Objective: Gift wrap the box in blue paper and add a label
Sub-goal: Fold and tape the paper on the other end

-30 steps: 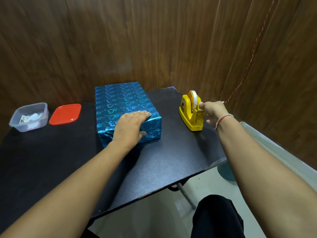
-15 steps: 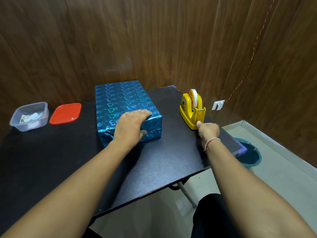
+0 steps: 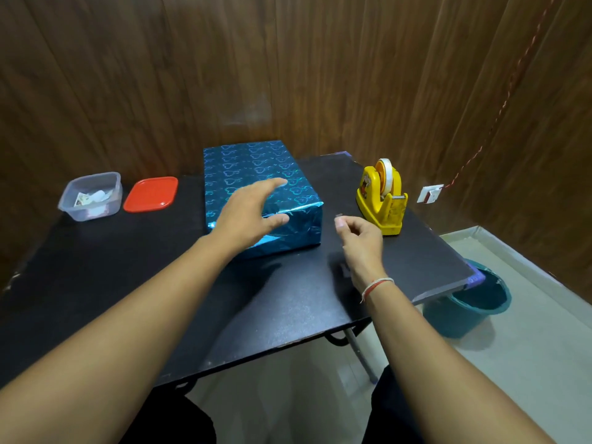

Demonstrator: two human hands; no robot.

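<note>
The box [image 3: 256,168], wrapped in shiny blue paper with a heart pattern, lies on the black table [image 3: 288,299]. My left hand [image 3: 250,213] hovers just above its near end, fingers spread and straight, holding nothing. My right hand [image 3: 362,238] is to the right of the box, near its front corner, with curled fingers. Its thumb and forefinger pinch a small piece of tape [image 3: 339,216]. The yellow tape dispenser [image 3: 374,200] stands behind that hand, near the table's right edge.
A clear plastic container [image 3: 93,197] with small paper pieces and its red lid [image 3: 150,193] sit at the back left. A teal bucket [image 3: 474,302] stands on the floor by the table's right corner. Wood-panelled walls close in behind and to the right.
My right hand left the dispenser and came toward the box with a bit of tape. My left hand lifted off the box top and spread its fingers.
</note>
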